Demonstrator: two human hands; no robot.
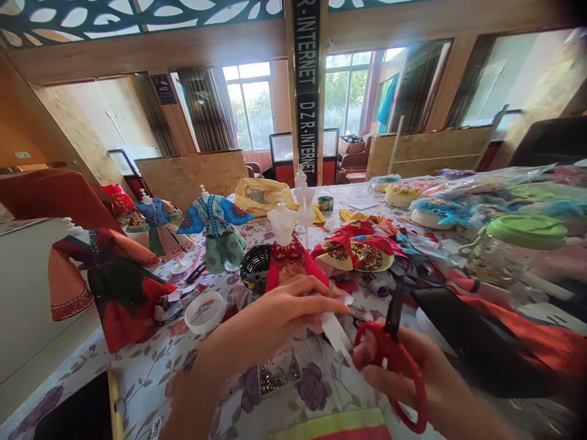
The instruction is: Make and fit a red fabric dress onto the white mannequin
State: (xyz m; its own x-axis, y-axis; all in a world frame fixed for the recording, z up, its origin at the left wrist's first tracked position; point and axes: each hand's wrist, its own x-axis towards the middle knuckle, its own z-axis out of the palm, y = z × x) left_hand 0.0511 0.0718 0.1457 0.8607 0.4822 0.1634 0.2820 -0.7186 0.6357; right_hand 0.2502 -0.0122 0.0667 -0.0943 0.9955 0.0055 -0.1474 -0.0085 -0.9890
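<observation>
Red-handled scissors (389, 360) are in my right hand (413, 373), its fingers wrapped round the handles and the blades apart. A white strip (337, 337) runs from under my left hand (293, 305) toward the scissors. My left hand's fingers are pressed together round the strip's upper end, palm down, beside the open blades. Just behind my left hand stands a white mannequin (282, 223) in a red beaded dress (287, 263). Below the hands lies a clear tray of small beads (279, 374).
Dressed mannequins (215, 226) stand at the left, near a white round dish (205, 311). A black woven basket (255, 267) is behind my left hand. Red fabric pieces (358, 244), a green-lidded jar (525, 232) and a black case (481, 342) lie rightward. A tablet (77, 412) is front left.
</observation>
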